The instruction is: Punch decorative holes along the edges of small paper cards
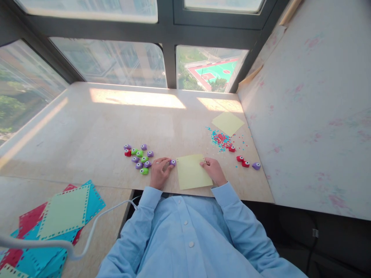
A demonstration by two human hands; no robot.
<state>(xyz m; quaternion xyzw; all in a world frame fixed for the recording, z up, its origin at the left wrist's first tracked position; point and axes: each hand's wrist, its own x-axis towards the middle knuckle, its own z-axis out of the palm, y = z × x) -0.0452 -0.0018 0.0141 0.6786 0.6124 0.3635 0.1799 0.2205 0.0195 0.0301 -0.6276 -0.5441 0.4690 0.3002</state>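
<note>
In my left hand [161, 170], the thumb and fingers close on a small purple craft punch [172, 162] just beside the paper's upper left corner. A pale yellow sheet of paper [191, 175] lies in front of me, with small holes near its top corners. My right hand [213, 170] pinches that sheet at its upper right edge. Left of my left hand sit several purple, green and red punches [139, 153]. To the right of my right hand are red punches [245, 164] and another purple punch [256, 166].
Red and blue punched-out bits [222, 139] lie in a heap below another yellow sheet [228, 122]. At the lower left, yellow, red and blue sheets with punched edges [65, 210] are piled. A white cable [92, 231] crosses there. A patterned wall [304, 116] bounds the right side.
</note>
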